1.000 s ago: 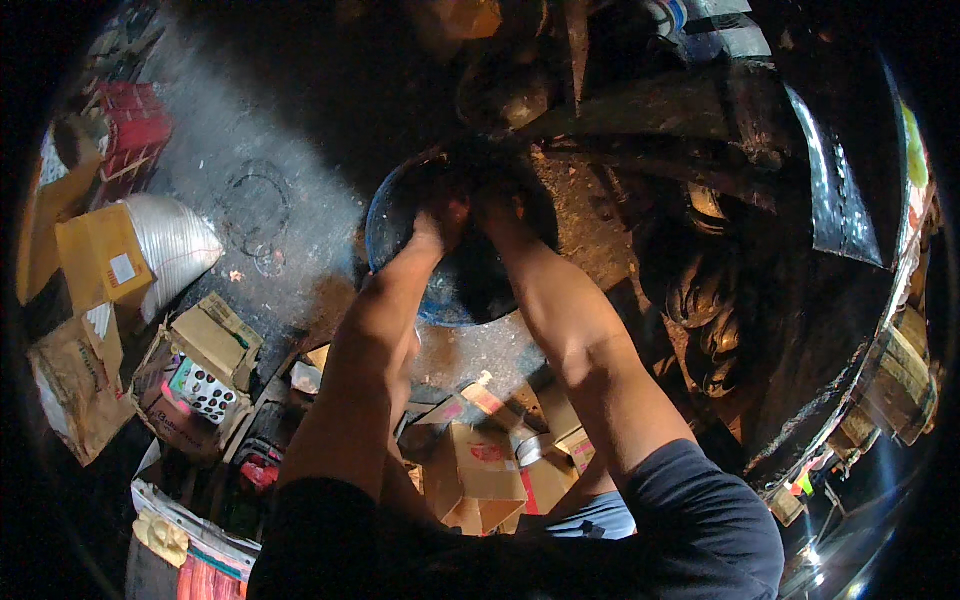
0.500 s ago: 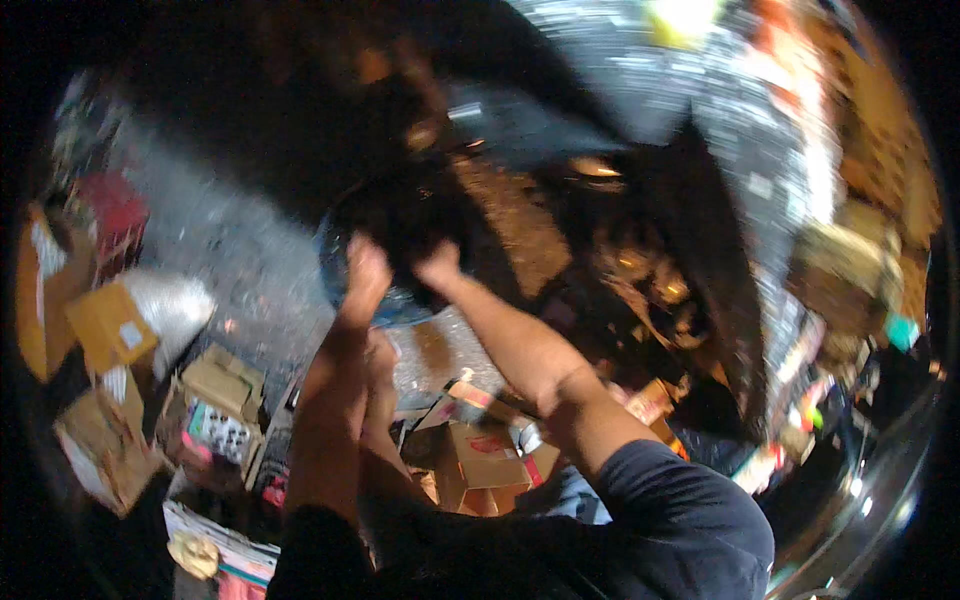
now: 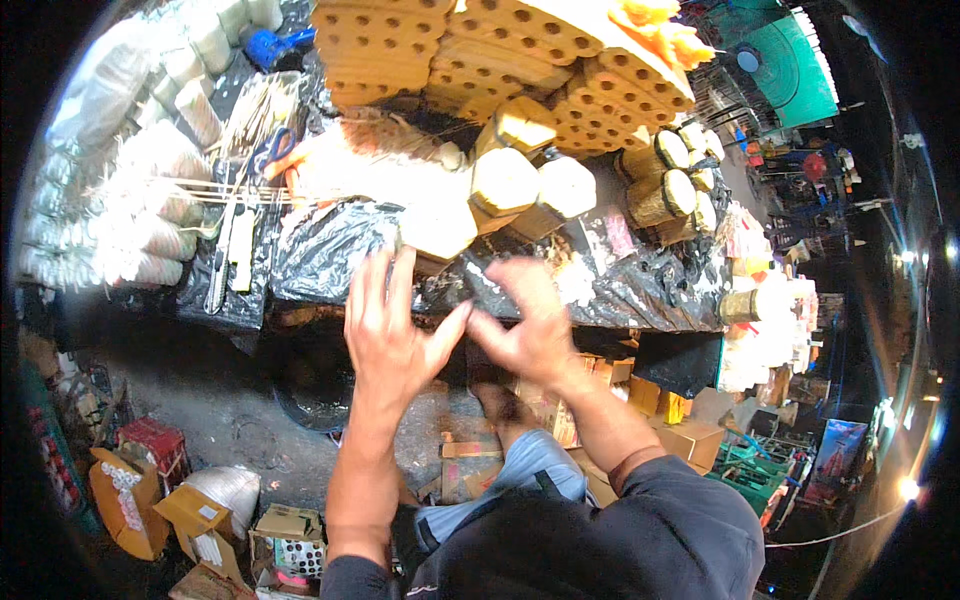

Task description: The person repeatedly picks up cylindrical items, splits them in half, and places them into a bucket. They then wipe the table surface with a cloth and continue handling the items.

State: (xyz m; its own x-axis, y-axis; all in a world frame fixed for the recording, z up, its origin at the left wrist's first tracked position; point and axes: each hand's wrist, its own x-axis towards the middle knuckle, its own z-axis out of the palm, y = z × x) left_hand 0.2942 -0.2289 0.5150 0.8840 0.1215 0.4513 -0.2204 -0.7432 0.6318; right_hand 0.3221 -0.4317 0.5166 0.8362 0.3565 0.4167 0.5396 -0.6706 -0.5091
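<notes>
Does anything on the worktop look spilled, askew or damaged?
Slightly messy, perhaps: small pale scraps lie strewn on the wrinkled black plastic sheet, just right of the bare right hand, looking like loose litter. Glare bleaches the top of the nearest hexagonal tan block, so its condition cannot be judged.

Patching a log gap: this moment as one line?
left hand: open, empty | right hand: open, empty | near left hand: pale hexagonal block | surface: black plastic sheeting | beyond: perforated orange blocks
</notes>
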